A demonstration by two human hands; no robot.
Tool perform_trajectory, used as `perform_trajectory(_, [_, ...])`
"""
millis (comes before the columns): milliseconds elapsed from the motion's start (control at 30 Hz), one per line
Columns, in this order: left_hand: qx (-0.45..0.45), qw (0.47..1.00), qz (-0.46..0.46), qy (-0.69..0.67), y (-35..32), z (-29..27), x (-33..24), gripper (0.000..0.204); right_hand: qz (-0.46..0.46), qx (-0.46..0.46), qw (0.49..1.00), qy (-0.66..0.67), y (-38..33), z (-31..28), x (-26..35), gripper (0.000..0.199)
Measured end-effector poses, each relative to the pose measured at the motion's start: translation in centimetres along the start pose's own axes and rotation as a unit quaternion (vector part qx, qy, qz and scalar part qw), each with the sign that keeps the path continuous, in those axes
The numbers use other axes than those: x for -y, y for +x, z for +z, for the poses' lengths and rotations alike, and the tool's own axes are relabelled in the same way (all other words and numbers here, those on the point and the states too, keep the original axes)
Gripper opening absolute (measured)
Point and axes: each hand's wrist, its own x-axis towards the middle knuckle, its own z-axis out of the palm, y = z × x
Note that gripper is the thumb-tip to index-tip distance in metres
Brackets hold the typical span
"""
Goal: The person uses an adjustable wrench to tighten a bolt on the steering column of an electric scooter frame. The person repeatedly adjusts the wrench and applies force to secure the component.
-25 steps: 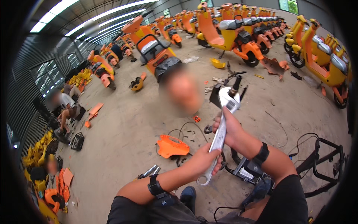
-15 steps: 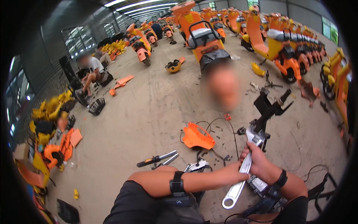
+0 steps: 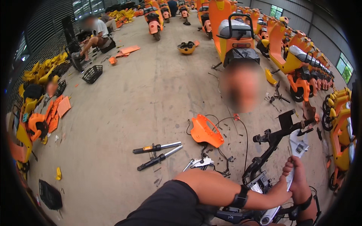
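Note:
My left hand and my right hand both grip a long silver adjustable wrench at the lower right. The wrench stands nearly upright. Its jaw sits beside a black scooter handlebar stem, and its lower end shows below my left wrist. I cannot tell whether the jaw touches the stem. Each wrist wears a black band. My left forearm crosses in from the lower centre.
An orange cover panel and black cables lie on the concrete floor. Two black-and-silver fork tubes lie to its left. Rows of orange scooters fill the back and right. A seated person and a black basket are far left.
The view has swung to the left, so my hands and the wrench now sit at the lower right. Both hands still hold the wrench by the black stem.

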Motion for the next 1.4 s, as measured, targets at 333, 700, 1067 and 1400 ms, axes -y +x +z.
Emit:
perform_trajectory(333, [0.171,0.922,0.346,0.017,-3.7,4.0,-2.3,0.034,-0.175,0.001,0.982,0.070,-14.5,-7.1,3.3,0.026])
perform_trajectory(700, [0.109,0.835,0.297,0.450,6.0,0.8,1.0,0.013,-0.305,-0.120,0.935,0.136,-28.4,-5.8,-3.7,0.030])
perform_trajectory(1067, [0.189,0.748,0.286,0.568,2.8,-0.9,1.8,0.019,-0.272,-0.009,0.951,0.144,-32.2,-4.7,-6.2,0.026])
perform_trajectory(1400, [0.382,0.489,0.288,0.729,2.8,0.4,5.3,0.023,-0.206,0.024,0.962,0.178,-30.6,-6.2,-5.9,0.027])
